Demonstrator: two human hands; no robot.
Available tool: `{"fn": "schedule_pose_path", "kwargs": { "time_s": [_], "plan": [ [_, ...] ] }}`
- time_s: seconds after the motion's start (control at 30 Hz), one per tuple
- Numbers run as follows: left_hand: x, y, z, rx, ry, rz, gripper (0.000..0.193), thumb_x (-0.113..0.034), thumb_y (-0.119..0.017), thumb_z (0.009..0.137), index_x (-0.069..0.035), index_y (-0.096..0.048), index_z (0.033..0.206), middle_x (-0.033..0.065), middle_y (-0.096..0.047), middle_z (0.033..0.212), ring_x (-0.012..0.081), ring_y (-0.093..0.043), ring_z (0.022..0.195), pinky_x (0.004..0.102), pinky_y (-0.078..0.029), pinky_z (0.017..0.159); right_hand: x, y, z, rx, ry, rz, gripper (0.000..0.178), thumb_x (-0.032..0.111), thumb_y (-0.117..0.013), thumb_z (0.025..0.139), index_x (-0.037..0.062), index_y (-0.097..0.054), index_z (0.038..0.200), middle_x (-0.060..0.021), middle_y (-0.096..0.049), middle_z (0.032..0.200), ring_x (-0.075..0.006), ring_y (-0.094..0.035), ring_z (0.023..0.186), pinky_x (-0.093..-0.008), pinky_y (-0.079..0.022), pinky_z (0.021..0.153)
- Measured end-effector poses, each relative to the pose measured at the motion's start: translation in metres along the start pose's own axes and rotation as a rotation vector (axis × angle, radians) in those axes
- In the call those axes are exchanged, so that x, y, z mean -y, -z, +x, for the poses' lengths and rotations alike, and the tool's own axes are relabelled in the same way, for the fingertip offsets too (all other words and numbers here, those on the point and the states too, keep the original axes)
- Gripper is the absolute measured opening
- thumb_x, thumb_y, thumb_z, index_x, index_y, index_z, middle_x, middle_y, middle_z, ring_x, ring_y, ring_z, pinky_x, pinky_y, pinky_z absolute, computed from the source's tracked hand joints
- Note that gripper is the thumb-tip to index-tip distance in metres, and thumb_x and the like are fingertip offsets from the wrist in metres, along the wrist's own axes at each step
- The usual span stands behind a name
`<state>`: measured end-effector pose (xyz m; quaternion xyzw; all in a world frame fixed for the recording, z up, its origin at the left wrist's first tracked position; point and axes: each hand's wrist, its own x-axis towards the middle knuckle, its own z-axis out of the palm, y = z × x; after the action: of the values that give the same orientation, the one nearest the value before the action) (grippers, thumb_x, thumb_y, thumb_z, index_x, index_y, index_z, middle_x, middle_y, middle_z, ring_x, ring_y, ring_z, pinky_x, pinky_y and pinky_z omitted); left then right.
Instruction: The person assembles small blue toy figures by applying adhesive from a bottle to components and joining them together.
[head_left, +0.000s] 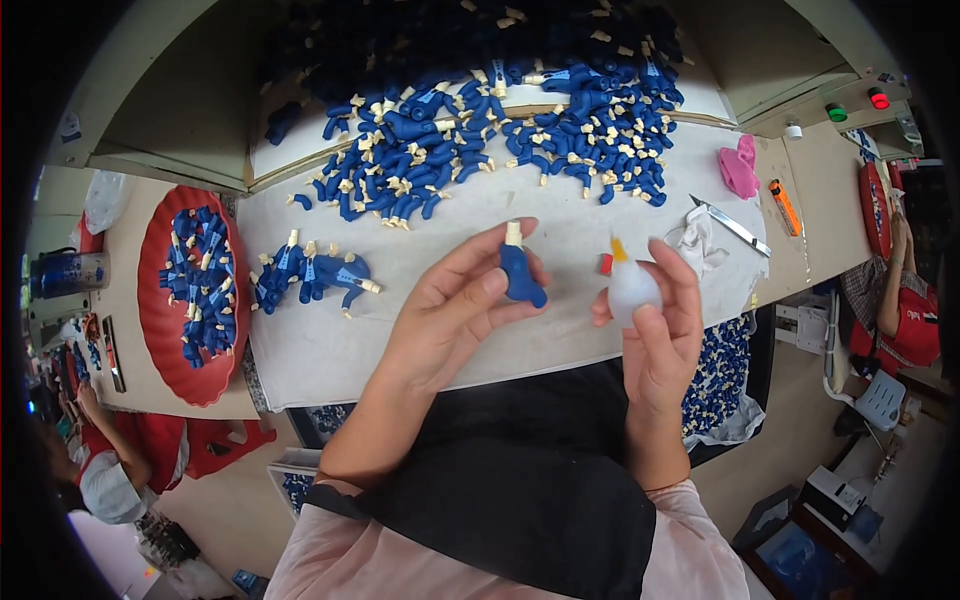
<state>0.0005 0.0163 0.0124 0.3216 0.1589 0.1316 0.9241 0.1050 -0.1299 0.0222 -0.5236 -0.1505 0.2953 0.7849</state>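
My L hand (450, 305) grips a blue moulded piece (519, 278) btwn thumb & fingers, cream end up. My R hand (664, 325), to its right & apart, pinches a white squeeze bulb (634, 288), amber nozzle (619, 250) pointing up. Prob. best: steady piece w/o covering cream end; R thumb pressure light; nozzle clear of L fingertips. Blue pile (405, 155) lies beyond both hands.

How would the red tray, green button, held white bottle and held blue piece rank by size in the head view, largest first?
1. Red tray
2. White bottle and blue piece: too alike to rank
3. Green button
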Motion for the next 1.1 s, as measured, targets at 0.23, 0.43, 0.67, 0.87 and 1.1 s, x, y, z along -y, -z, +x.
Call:
{"fn": "schedule_pose_path", "kwargs": {
  "time_s": [0.23,0.43,0.67,0.87,1.1],
  "plan": [
    [0.008,0.002,-0.011,0.138,0.087,-0.195,0.046,-0.010,-0.045,0.085,0.002,-0.028,0.125,0.0172,-0.045,0.106,0.0311,-0.048,0.102,0.0372,-0.046,0.084,0.011,-0.012,-0.004,-0.143,0.206,0.182,0.035,0.013,-0.064,0.066,0.0057,-0.040,0.091,-0.0083,-0.045,0.084,-0.0148,-0.045,0.067,-0.0238,-0.040,0.062],
    [0.010,0.003,-0.013,0.180,0.138,-0.230,0.039,-0.011,-0.048,0.083,-0.001,-0.037,0.120,0.0136,-0.050,0.102,0.0245,-0.052,0.098,0.0332,-0.045,0.082,0.006,-0.013,-0.009,-0.054,0.504,-0.136,0.044,0.028,-0.069,0.069,0.0058,-0.041,0.096,-0.0056,-0.042,0.087,-0.0125,-0.041,0.073,-0.0219,-0.038,0.064],
    [0.012,0.002,-0.013,0.129,0.129,-0.173,0.036,-0.012,-0.053,0.080,-0.003,-0.043,0.113,0.0120,-0.052,0.100,0.0243,-0.052,0.096,0.0333,-0.040,0.086,0.009,-0.010,-0.014,0.135,0.783,-0.508,0.048,0.017,-0.077,0.059,0.0062,-0.042,0.090,-0.0088,-0.048,0.083,-0.0156,-0.051,0.059,-0.0242,-0.044,0.053],
    [0.015,0.003,-0.014,0.115,0.130,-0.177,0.036,-0.013,-0.054,0.080,-0.003,-0.043,0.113,0.0125,-0.052,0.098,0.0239,-0.052,0.095,0.0333,-0.040,0.085,0.006,-0.015,-0.016,0.072,0.828,-0.631,0.047,0.036,-0.069,0.067,0.0059,-0.040,0.087,-0.0070,-0.044,0.077,-0.0104,-0.043,0.057,-0.0210,-0.040,0.051],
    [0.015,0.002,-0.014,0.102,0.127,-0.173,0.037,-0.013,-0.054,0.079,-0.004,-0.043,0.113,0.0127,-0.052,0.097,0.0233,-0.052,0.095,0.0324,-0.040,0.084,0.011,-0.011,-0.020,0.176,0.725,-0.564,0.053,0.010,-0.079,0.054,0.0097,-0.042,0.091,-0.0074,-0.049,0.086,-0.0173,-0.054,0.063,-0.0267,-0.047,0.057]
  ]
}}
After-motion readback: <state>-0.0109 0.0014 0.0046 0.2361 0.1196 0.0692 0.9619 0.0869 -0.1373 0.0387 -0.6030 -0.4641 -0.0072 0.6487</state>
